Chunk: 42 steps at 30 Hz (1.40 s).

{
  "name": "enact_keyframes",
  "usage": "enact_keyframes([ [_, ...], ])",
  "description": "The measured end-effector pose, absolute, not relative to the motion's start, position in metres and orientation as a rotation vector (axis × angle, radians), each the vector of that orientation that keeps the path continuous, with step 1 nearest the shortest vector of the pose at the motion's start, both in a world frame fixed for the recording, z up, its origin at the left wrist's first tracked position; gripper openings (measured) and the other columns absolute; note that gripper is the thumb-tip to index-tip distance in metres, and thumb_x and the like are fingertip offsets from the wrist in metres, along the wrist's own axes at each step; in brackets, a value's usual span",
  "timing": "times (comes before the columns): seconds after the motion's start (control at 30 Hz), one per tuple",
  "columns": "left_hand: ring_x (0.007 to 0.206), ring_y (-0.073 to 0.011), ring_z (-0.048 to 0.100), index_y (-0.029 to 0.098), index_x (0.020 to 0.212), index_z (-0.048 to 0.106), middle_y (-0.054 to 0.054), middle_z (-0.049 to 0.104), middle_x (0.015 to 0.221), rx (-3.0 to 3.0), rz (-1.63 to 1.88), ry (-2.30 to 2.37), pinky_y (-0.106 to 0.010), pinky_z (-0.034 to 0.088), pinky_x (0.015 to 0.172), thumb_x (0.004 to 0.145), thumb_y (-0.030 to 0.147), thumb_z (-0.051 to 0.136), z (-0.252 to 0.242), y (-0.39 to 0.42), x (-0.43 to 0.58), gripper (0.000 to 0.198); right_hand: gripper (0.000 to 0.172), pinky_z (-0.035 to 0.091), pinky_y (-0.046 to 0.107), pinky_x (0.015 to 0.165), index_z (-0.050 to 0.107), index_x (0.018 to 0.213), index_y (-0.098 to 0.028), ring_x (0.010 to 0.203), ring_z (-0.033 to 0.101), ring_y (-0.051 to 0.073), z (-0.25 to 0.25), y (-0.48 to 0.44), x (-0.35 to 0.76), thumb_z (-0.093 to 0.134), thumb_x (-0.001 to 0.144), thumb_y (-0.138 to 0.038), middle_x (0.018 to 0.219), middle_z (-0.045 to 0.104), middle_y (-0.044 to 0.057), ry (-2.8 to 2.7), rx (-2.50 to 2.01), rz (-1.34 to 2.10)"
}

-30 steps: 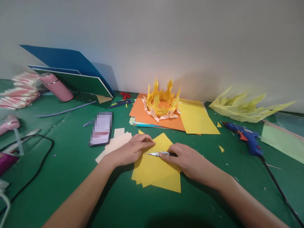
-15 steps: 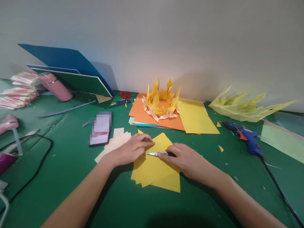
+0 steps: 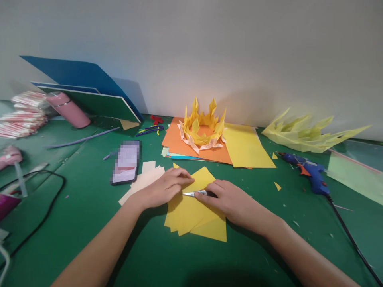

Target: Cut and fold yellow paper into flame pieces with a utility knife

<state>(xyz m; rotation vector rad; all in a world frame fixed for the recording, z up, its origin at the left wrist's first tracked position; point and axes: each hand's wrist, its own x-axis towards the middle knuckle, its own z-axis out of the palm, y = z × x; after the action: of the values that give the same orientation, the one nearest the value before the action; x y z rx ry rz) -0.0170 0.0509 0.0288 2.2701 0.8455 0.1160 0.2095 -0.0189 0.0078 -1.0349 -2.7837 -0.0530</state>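
Several yellow paper squares (image 3: 194, 215) lie in a fanned stack on the green table. My left hand (image 3: 163, 186) rests over the stack's left side, thumb and fingers apart and pressing on the paper. In my right hand (image 3: 229, 199) is a craft knife (image 3: 191, 194) with a silver pointed front, lying low over the top sheet. Its tip points left, close to my left thumb. The knife's handle is mostly hidden by my fingers. Pale pink paper pieces (image 3: 143, 179) lie partly beneath my left hand and wrist.
A phone (image 3: 127, 161) lies left of the paper. Behind stands a folded yellow paper crown (image 3: 203, 127) on orange sheets (image 3: 171, 137). At right are a blue glue gun (image 3: 312, 173) and a pale yellow folded-paper piece (image 3: 314, 135). A pink bottle (image 3: 68, 109) leans at back left.
The knife and my right hand have shifted very slightly left. My left hand stays in place on the paper.
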Motion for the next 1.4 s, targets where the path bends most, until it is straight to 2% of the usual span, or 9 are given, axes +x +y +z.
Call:
enact_keyframes([
  [0.27,0.117,-0.0198,0.047,0.022,0.117,0.06,-0.005,0.055,0.124,2.259,0.132,0.849,-0.039,0.035,0.105,0.085,0.007,0.029,0.027,0.051,-0.017,0.048,0.039,0.039,0.029,0.062,0.054,0.123,-0.016,0.073,0.052,0.018,0.011,-0.021,0.207,0.034,0.091,-0.004,0.081,0.06,0.007,-2.772,-1.072,-0.044],
  [0.47,0.116,-0.0197,0.048,0.023,0.116,0.06,-0.004,0.055,0.124,2.257,0.141,0.851,-0.039,0.037,0.103,0.085,0.007,0.031,0.026,0.051,-0.017,0.045,0.046,0.038,0.028,0.061,0.053,0.128,-0.02,0.072,0.051,0.018,0.01,-0.027,0.214,0.036,0.089,-0.002,0.082,0.059,0.007,-2.752,-1.063,0.063],
  [0.7,0.116,-0.0208,0.047,0.022,0.119,0.057,-0.006,0.055,0.123,2.33,0.169,0.886,-0.041,0.037,0.102,0.094,0.017,0.033,0.019,0.05,-0.018,0.035,0.047,0.047,0.035,0.078,0.06,0.12,-0.029,0.092,0.057,0.02,0.01,-0.021,0.254,0.034,0.089,-0.004,0.103,0.062,0.008,-2.602,-1.058,0.396],
  [0.77,0.116,-0.0228,0.046,0.024,0.122,0.054,-0.006,0.053,0.125,2.365,0.185,0.888,-0.042,0.038,0.101,0.095,0.028,0.041,0.017,0.05,-0.019,0.031,0.046,0.048,0.038,0.081,0.059,0.122,-0.029,0.097,0.057,0.021,0.007,-0.016,0.269,0.034,0.09,-0.007,0.107,0.062,0.009,-2.474,-1.147,0.315],
  [0.9,0.119,-0.0259,0.044,0.029,0.131,0.044,-0.006,0.049,0.133,2.408,0.215,0.89,-0.043,0.039,0.101,0.091,0.04,0.051,0.012,0.049,-0.019,0.042,0.039,0.049,0.043,0.08,0.057,0.122,-0.027,0.096,0.058,0.024,-0.007,-0.006,0.287,0.035,0.093,-0.015,0.105,0.062,0.01,-2.238,-1.415,0.044],
  [1.07,0.124,-0.0276,0.041,0.032,0.138,0.036,-0.006,0.045,0.138,2.398,0.173,0.949,-0.045,0.039,0.103,0.092,0.042,0.049,0.008,0.047,-0.02,0.049,0.034,0.047,0.045,0.08,0.059,0.112,-0.022,0.092,0.059,0.027,-0.02,-0.001,0.286,0.035,0.09,-0.011,0.101,0.064,0.01,-2.152,-1.603,-0.191],
  [1.2,0.125,-0.0279,0.04,0.03,0.138,0.035,-0.007,0.044,0.135,2.376,0.195,0.934,-0.047,0.036,0.105,0.092,0.04,0.048,0.008,0.046,-0.02,0.049,0.026,0.044,0.049,0.085,0.059,0.107,-0.019,0.1,0.055,0.031,-0.017,-0.003,0.271,0.039,0.091,-0.016,0.108,0.062,0.014,-2.1,-1.616,-0.292],
  [1.33,0.116,-0.0264,0.045,0.027,0.133,0.04,-0.008,0.048,0.123,2.381,0.319,0.902,-0.046,0.04,0.1,0.09,0.035,0.052,0.007,0.044,-0.018,0.045,0.025,0.044,0.048,0.088,0.056,0.113,-0.02,0.102,0.057,0.027,-0.011,-0.01,0.245,0.04,0.094,-0.021,0.107,0.066,0.01,-2.172,-1.427,-0.003],
  [1.4,0.108,-0.025,0.048,0.026,0.123,0.048,-0.008,0.05,0.113,2.426,0.397,0.877,-0.044,0.044,0.094,0.09,0.03,0.053,0.005,0.043,-0.017,0.034,0.028,0.045,0.048,0.089,0.053,0.118,-0.021,0.101,0.058,0.026,-0.009,-0.013,0.231,0.038,0.094,-0.021,0.11,0.066,0.009,-2.201,-1.357,0.146],
])
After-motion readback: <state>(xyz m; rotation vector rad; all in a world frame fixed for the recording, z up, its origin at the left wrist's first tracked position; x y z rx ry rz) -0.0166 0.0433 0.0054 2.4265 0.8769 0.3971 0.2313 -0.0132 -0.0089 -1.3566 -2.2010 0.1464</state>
